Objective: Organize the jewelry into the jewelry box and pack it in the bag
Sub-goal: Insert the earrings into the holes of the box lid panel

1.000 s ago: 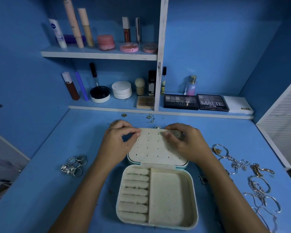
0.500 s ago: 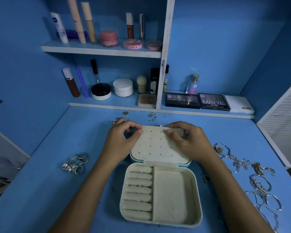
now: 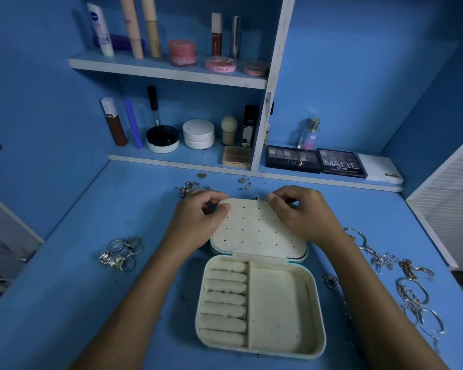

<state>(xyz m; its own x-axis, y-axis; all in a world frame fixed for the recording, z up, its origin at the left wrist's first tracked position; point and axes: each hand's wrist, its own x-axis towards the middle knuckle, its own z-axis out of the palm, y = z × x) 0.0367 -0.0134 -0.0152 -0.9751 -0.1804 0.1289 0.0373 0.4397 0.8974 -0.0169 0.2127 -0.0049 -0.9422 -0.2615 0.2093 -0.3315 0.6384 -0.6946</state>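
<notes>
A cream-lined jewelry box lies open flat on the blue desk. Its base has ring rolls on the left and a bare tray on the right. The lid's perforated earring panel faces up behind the base. My left hand pinches the panel's far left corner between thumb and fingers. My right hand grips the far right corner with curled fingers. Several silver rings lie in a heap to the left. Bracelets and chains spread along the right. Small earrings lie beyond the box.
Shelves at the back carry cosmetics: tubes, pink jars, a white compact, a perfume bottle and eyeshadow palettes. A white louvred panel borders the desk on the right. A loose ring lies just right of the box.
Both hands have shifted toward the far corners of the perforated panel, and their fingers have curled more round its edge. The box has stayed in place.
</notes>
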